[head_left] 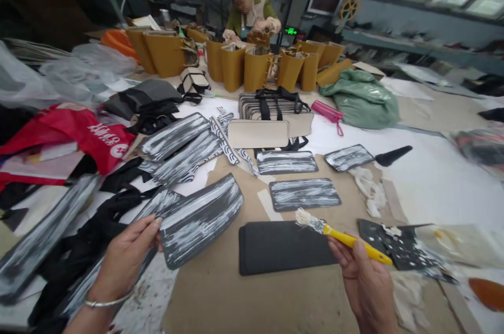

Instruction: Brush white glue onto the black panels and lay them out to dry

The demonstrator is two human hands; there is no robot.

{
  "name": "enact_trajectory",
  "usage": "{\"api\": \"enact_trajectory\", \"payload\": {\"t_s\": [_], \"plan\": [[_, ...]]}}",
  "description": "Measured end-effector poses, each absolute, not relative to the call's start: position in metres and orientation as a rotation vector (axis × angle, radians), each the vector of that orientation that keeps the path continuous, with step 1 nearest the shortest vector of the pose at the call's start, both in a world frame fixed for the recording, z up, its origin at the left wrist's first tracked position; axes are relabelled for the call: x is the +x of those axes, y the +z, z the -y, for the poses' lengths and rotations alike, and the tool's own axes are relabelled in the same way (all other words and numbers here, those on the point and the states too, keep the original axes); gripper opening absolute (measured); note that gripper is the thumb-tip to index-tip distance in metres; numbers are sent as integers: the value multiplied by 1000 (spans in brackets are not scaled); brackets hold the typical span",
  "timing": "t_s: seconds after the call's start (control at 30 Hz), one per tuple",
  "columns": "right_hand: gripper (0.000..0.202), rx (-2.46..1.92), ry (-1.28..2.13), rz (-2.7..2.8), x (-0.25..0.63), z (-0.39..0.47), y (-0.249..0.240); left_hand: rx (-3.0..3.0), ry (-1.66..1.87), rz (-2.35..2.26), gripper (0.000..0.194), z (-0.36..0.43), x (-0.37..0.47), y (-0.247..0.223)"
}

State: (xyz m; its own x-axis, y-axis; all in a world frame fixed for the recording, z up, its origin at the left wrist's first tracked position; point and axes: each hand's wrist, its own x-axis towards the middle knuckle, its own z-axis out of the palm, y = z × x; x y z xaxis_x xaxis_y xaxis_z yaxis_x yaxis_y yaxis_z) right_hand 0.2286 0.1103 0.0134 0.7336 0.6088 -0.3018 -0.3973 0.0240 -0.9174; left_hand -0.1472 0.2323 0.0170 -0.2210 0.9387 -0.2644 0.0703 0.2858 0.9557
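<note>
A bag-making workshop, seen across a crowded worktable.

Rows of mustard-yellow half-finished handbags (255,69) stand at the far end, where a person in a green top (248,8) works; dark grey cut panels brushed with white glue (305,193) lie spread over the brown paper-covered table (244,292), beside a stack of black-strapped bag pieces (275,105).

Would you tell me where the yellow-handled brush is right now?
In the head view, the yellow-handled brush is in the right hand, lower right, bristles over the bare black panel.
</note>
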Motion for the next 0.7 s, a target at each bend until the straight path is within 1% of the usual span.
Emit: {"api": "enact_trajectory", "payload": {"t_s": [0.23,0.33,0.4,0.47,0.6,0.7], "plan": [[28,-1250,483,110,279,-47,30,1215,1002,-1398,46,-238,-80,97],[25,-1173,376,44,295,-16,31,1265,896,-1181,40,-238,-55,104],[21,-1129,308,-20,302,1,31,1276,804,-1069,35,-237,-39,91],[20,-1103,269,-91,304,13,31,1259,684,-1026,33,-234,-23,65],[23,-1165,300,-48,286,12,23,1139,439,-1068,42,-222,4,-9],[29,-1260,423,92,250,-13,12,1047,321,-1173,42,-213,11,-57]]}}
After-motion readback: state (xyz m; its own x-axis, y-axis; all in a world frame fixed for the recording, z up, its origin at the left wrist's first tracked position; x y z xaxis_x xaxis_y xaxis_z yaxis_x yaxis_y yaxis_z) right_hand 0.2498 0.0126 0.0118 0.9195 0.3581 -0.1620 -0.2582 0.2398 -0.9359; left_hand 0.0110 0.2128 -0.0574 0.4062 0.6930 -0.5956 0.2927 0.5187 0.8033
